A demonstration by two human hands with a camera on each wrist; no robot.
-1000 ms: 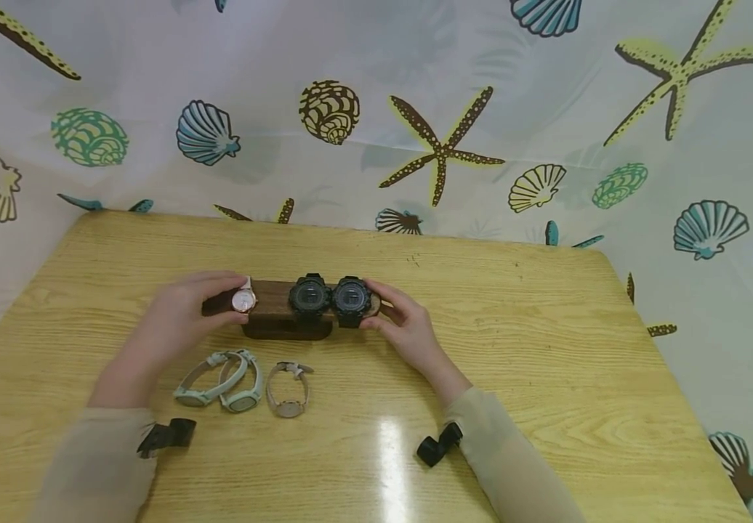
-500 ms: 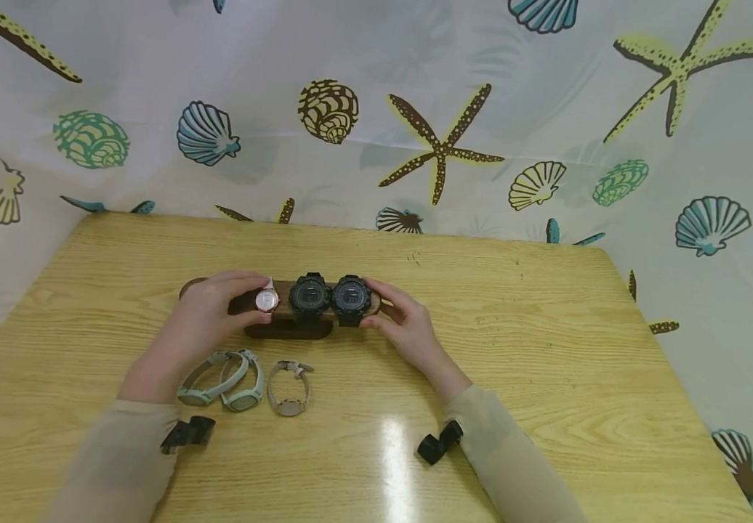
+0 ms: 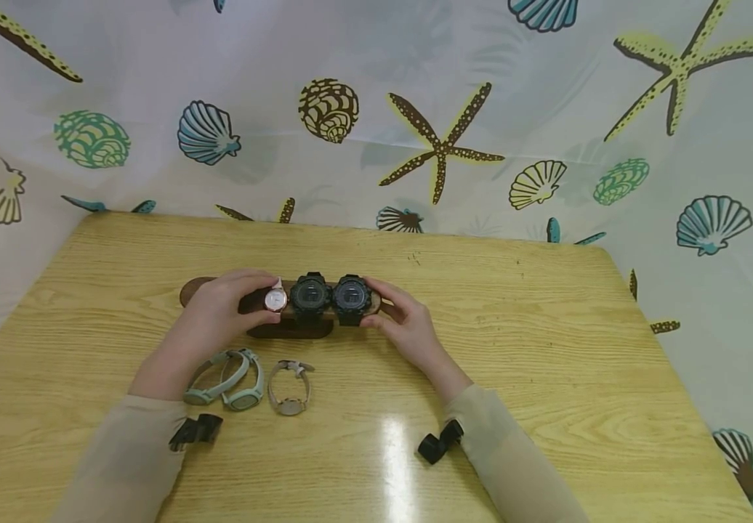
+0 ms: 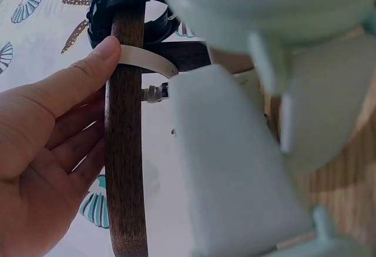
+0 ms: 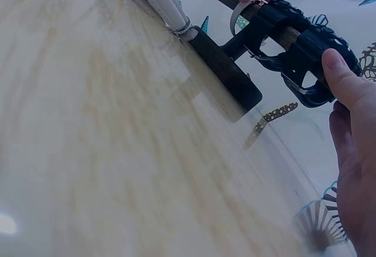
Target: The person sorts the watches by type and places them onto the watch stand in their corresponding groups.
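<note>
A left hand (image 3: 221, 306) is pinching a small white-strapped watch (image 3: 275, 299) between thumb and fingers, the strap looping around the bar of a dark wooden stand (image 3: 196, 290). Across from it, a right hand (image 3: 409, 327) is holding the end black watch (image 3: 352, 294) at the other end of the bar, its thumb pressing the near side and its fingers reaching around the far side. A second black watch (image 3: 311, 294) is sitting between the two, touching the end one and standing just beside the small watch, its dial facing up. Below the bar, the stand's base (image 3: 290, 330) is resting on a wooden table (image 3: 546, 327). Nearer the person, a light green watch (image 3: 200, 396) is lying close to the left wrist, its band overlapping another light green watch (image 3: 243, 400). To the right of that pair, a pale watch (image 3: 290, 407) is lying on its own, its strap forming a loop. Beige sleeves (image 3: 124, 454) are covering both forearms, and black wrist mounts (image 3: 196, 430) are jutting inward from the cuffs. Behind the table, a white cloth (image 3: 376, 43) printed with shells and starfish is hanging
</note>
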